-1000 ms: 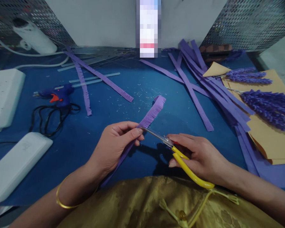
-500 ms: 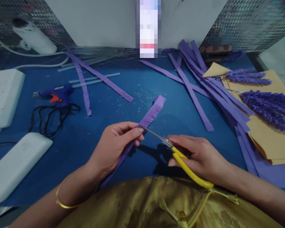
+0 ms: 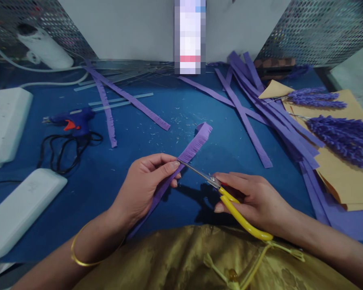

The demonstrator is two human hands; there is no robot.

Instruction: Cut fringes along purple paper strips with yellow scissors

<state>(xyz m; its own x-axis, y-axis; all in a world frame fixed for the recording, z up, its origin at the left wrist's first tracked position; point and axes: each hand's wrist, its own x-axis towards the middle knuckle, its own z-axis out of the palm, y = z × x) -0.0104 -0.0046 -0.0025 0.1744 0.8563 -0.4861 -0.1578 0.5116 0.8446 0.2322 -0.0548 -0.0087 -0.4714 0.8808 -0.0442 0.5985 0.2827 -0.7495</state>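
Between thumb and fingers, my left hand (image 3: 153, 179) pinches a purple paper strip (image 3: 194, 146). Its far part has a fringe of fine cuts and curls at the end; the uncut part trails down under my palm toward my lap. My right hand (image 3: 251, 197) is closed around yellow-handled scissors (image 3: 242, 219). The narrow blades (image 3: 199, 173) look nearly closed and lie across the strip, with their tip beside my left thumb. Part of the handle is hidden by my right fingers.
A blue glue gun (image 3: 75, 120) with a black cord and white power strips (image 3: 27, 209) lie left. Two fringed strips (image 3: 133, 100) rest at the back. Plain purple strips (image 3: 275, 121), lavender-like stems (image 3: 341, 139) and tan paper (image 3: 345, 185) lie right. A phone (image 3: 190, 38) stands behind.
My left hand has slid very slightly back along the strip, and the scissor blades have closed a little on it. Everything else stays where it was.
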